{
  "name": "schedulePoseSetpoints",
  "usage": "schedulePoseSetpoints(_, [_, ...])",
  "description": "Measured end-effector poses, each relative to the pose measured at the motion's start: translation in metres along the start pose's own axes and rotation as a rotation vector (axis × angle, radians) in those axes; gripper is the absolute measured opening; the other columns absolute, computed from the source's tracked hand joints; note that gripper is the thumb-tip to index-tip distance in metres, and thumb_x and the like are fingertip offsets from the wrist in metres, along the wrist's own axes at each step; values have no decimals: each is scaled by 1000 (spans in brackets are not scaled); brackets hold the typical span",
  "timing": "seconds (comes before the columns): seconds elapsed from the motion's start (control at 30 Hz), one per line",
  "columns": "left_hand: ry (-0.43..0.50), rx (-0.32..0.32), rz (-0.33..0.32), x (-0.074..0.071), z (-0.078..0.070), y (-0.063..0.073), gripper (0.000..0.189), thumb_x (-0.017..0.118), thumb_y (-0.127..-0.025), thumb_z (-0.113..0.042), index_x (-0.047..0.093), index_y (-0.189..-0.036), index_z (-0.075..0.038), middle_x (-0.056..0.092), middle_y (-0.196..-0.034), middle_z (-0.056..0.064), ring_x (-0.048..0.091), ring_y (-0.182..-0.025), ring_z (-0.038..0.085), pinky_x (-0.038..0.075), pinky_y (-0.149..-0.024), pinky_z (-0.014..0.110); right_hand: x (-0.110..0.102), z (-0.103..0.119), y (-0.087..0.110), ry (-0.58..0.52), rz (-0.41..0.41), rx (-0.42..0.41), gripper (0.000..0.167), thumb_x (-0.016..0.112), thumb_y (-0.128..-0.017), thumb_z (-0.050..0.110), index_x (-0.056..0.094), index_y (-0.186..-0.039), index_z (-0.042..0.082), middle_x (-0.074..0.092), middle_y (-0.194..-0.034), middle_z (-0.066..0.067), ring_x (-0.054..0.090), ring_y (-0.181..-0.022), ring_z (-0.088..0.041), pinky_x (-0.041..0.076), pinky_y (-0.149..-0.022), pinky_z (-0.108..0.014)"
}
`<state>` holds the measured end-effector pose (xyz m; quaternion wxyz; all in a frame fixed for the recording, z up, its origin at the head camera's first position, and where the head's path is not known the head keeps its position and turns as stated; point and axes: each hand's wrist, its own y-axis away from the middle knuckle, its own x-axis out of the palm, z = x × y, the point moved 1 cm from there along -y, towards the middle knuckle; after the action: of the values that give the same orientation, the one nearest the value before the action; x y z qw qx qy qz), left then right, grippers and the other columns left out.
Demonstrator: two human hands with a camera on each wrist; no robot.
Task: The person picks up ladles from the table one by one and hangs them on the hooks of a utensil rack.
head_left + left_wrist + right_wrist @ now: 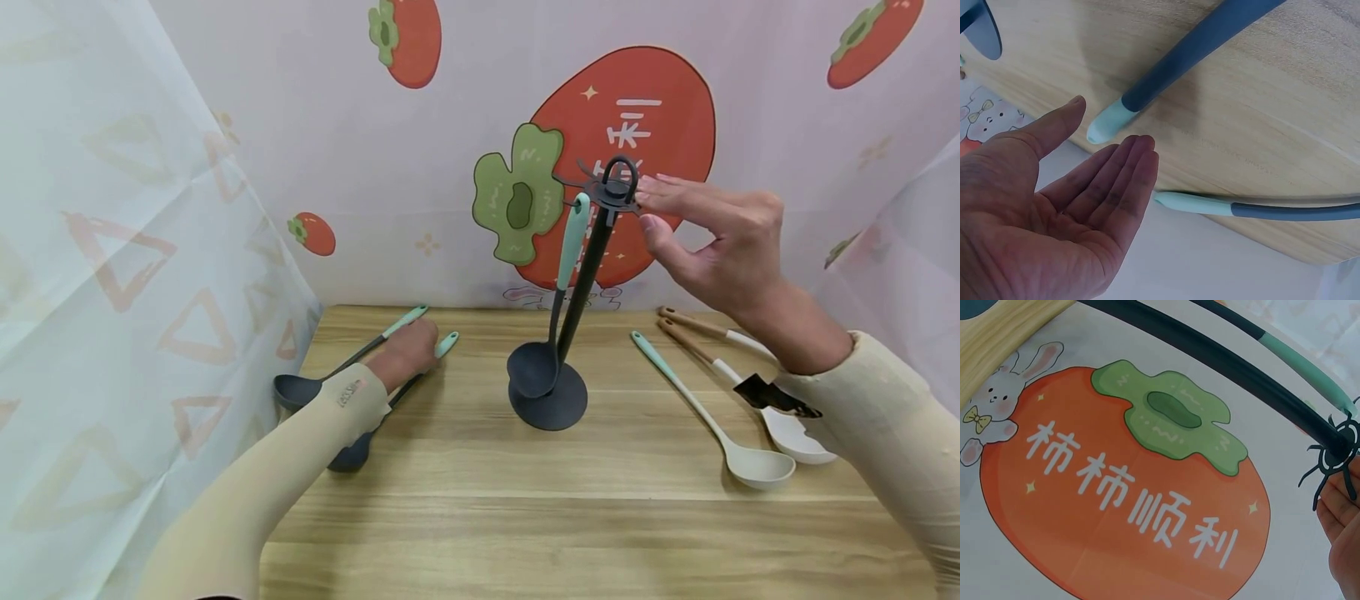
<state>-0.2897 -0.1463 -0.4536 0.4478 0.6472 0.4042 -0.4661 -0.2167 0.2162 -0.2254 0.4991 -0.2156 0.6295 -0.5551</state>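
Observation:
A dark utensil stand (pixel 595 271) with a round base and a ring of hooks on top rises mid-table. From one hook hangs a dark ladle with a mint handle (pixel 573 242). Fingertips of my right hand (pixel 720 237) touch the hook ring's right side, fingers mostly straight; the right wrist view shows them by the hooks (pixel 1335 447). On the left, my left hand (pixel 408 346) hovers near a dark ladle's mint handle end (pixel 1110 122), thumb and fingers apart around it, gripping nothing. A second dark ladle (pixel 296 390) lies beyond, its mint handle (pixel 1194 204) beside my fingertips.
To the right lie a cream ladle (pixel 757 467) with a mint handle and two white utensils with wooden handles (pixel 686 340), partly hidden by the right forearm. A printed cloth (pixel 420 158) hangs behind the wooden table (pixel 480 533), and white sheeting (pixel 127 250) stands at left.

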Motion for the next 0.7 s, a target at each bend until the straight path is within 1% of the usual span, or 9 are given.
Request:
schedulePoseSetpoints(0.13, [-60, -1, 5, 2, -1, 1, 24, 78, -90, -15, 57, -78, -12, 66, -93, 9, 64, -82, 24, 58, -72, 43, 0, 0, 0, -5, -5, 1, 39, 70, -94, 31, 83, -103, -4, 79, -106, -20, 76, -103, -43, 53, -102, -23])
schedulePoseSetpoints(0.23, [-76, 11, 10, 4, -2, 2, 19, 76, -91, -15, 60, -83, -10, 67, -98, 11, 64, -87, 25, 60, -77, 44, 0, 0, 0, -3, -1, -1, 38, 70, -94, 30, 83, -103, -4, 79, -106, -20, 76, -103, -43, 53, -102, -23])
schedulePoseSetpoints(0.3, [-78, 19, 7, 5, -3, 2, 16, 77, -91, -15, 62, -87, -8, 67, -99, 10, 64, -90, 25, 59, -80, 45, 0, 1, 0, 3, 3, -3, 37, 70, -94, 30, 83, -104, -4, 79, -106, -20, 76, -103, -44, 53, -102, -23])
schedulePoseSetpoints(0.4, [-73, 29, 9, 7, -2, 2, 18, 79, -91, -15, 63, -93, -6, 65, -96, 9, 63, -91, 25, 59, -82, 44, -1, 1, 1, 10, 7, -4, 37, 69, -95, 29, 82, -104, -4, 79, -106, -20, 76, -103, -43, 53, -103, -23])
schedulePoseSetpoints(0.57, [-84, 32, -5, 7, 0, 0, 22, 83, -87, -15, 63, -92, -6, 65, -96, 10, 65, -89, 27, 59, -81, 44, -1, 1, 1, 6, 3, -3, 36, 70, -94, 28, 83, -103, -4, 79, -106, -20, 76, -103, -43, 53, -103, -24])
schedulePoseSetpoints(0.7, [-83, 29, -2, 7, 1, 0, 24, 85, -85, -13, 64, -92, -5, 66, -98, 12, 65, -91, 27, 59, -84, 45, -1, 1, 0, 7, 6, -5, 36, 69, -95, 28, 83, -104, -4, 79, -106, -20, 76, -103, -43, 53, -103, -25])
